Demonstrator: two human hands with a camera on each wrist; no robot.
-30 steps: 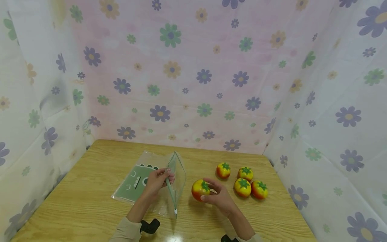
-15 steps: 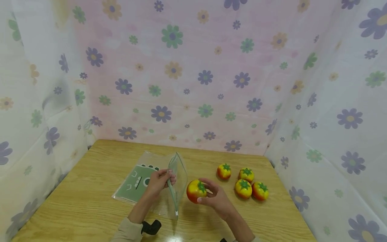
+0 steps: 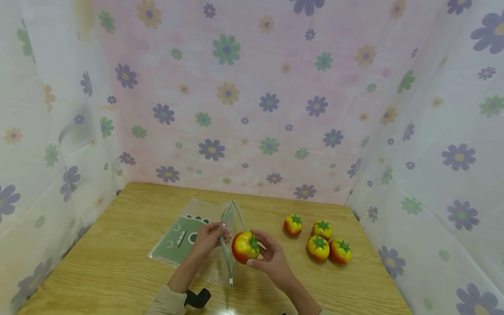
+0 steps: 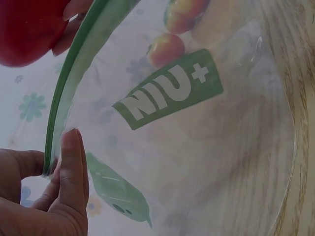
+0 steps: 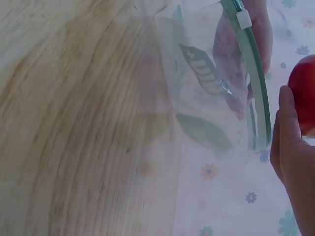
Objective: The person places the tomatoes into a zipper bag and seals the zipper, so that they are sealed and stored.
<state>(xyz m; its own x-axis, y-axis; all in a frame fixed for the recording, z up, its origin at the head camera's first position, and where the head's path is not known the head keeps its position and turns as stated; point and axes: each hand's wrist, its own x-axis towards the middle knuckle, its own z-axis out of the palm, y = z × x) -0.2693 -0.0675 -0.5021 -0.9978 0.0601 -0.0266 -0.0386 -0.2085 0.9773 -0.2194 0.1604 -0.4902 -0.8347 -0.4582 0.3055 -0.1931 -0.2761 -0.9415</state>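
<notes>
My left hand [image 3: 208,239] pinches the edge of a clear zip bag [image 3: 175,243] and holds its mouth open toward the right. The bag has a green zip strip [image 4: 74,64], a white slider [image 5: 243,19] and green printing with the letters NIU+. In my right hand [image 3: 273,258] is a red and yellow tomato [image 3: 245,247] with a green leafy top, gripped between thumb and fingers. It is right at the bag's mouth, overlapping it in the head view. The right wrist view has the tomato [image 5: 306,96] just outside the zip strip.
On the wooden table [image 3: 118,245], several more such tomatoes [image 3: 318,248] lie to the right, three of them close together. Flower-printed cloth [image 3: 252,131] stands behind the table and along both sides.
My right hand has carried the tomato leftward, from a short way off to the bag's mouth. My left hand keeps its hold on the bag edge.
</notes>
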